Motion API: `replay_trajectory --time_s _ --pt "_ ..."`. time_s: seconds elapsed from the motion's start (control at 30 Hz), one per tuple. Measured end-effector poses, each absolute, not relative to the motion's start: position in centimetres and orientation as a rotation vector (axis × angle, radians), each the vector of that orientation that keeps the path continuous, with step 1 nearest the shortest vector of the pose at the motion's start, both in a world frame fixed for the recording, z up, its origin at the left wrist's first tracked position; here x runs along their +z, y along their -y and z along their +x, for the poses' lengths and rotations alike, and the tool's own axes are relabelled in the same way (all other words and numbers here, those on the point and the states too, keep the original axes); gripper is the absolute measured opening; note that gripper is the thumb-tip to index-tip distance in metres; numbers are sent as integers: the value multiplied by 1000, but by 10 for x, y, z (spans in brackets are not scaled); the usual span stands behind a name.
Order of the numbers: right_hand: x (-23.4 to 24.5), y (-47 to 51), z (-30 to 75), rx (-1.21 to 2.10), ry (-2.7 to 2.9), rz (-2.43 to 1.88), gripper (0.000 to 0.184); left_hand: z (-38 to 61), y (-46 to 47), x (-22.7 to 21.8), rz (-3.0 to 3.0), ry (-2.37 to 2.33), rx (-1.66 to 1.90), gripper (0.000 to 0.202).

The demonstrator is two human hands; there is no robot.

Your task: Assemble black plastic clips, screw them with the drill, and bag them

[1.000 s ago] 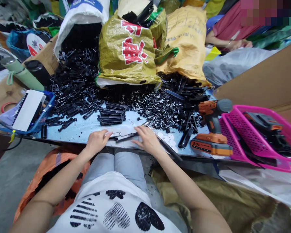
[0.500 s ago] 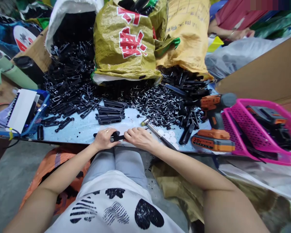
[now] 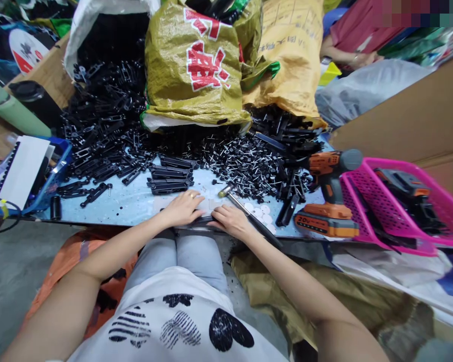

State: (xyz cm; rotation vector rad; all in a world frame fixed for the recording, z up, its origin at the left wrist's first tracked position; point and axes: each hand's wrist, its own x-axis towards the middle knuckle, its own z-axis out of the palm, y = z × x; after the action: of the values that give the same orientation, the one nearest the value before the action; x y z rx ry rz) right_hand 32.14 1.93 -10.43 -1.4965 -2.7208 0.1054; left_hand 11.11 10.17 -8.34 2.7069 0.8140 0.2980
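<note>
At the near edge of the light blue table [image 3: 136, 203], both my hands meet over a long black plastic part [image 3: 207, 219]. My left hand [image 3: 183, 207], a ring on one finger, lies on the part's left end with its fingers pressed together. My right hand [image 3: 232, 221] is curled round the right end. Most of the part is hidden beneath the hands. A hammer [image 3: 226, 191] lies just beyond my right hand, its handle running down to the right. A short stack of black bars [image 3: 169, 178] sits behind my left hand.
Heaps of black parts [image 3: 101, 115] and small pins [image 3: 249, 166] spill from a white sack [image 3: 98, 20] and yellow sacks [image 3: 196, 65]. An orange cordless drill [image 3: 330, 191] and a pink basket [image 3: 400, 206] stand at the right, a blue tray [image 3: 41, 186] at the left. Another person's arm [image 3: 347, 55] shows at the far right.
My hands were apart on the table with a thin part between them. They came together on the black part at the edge, then shifted slightly right, the left hand sliding over it.
</note>
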Motion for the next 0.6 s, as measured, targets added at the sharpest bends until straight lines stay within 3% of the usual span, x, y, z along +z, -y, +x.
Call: replay_trajectory --time_s 0.17,0.3,0.43,0.6 --pt "-115 -3 341 151 2546 -1659 44 196 -152 -96 2717 -916 167 32" --pt "-103 -16 363 -13 2119 -2141 36 212 -159 -102 2722 -926 138 28" --pt "-100 -38 380 -3 1907 -2479 25 162 -140 -89 2718 -967 413 23" --pt "-100 -49 383 29 1938 -2513 22 59 -110 -80 2619 -1190 780 25"
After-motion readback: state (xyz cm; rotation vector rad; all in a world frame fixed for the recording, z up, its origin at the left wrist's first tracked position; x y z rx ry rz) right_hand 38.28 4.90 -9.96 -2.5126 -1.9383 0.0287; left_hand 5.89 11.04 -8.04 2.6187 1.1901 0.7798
